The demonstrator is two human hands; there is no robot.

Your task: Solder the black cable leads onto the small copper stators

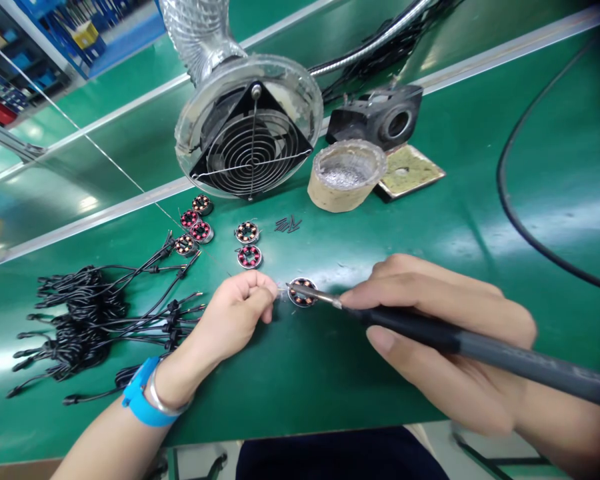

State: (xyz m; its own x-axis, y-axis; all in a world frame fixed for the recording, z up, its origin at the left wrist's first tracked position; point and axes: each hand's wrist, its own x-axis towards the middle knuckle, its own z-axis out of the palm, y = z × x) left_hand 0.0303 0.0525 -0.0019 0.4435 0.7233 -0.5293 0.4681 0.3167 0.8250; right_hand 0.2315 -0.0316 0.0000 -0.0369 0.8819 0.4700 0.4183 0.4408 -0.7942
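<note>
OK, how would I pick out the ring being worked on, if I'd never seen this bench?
Start at the fan with the round wire grille on the green table. Come nearer the person, to the gap between the left hand and right hand. The ring lies there apart from the others, copper-coloured windings in a silvery rim, the only one crossed by the soldering iron.

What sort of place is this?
Probably an electronics assembly workshop: the right hand holds what looks like a soldering iron, a fan with a foil duct stands beyond, and black cables lie heaped at left.
</note>
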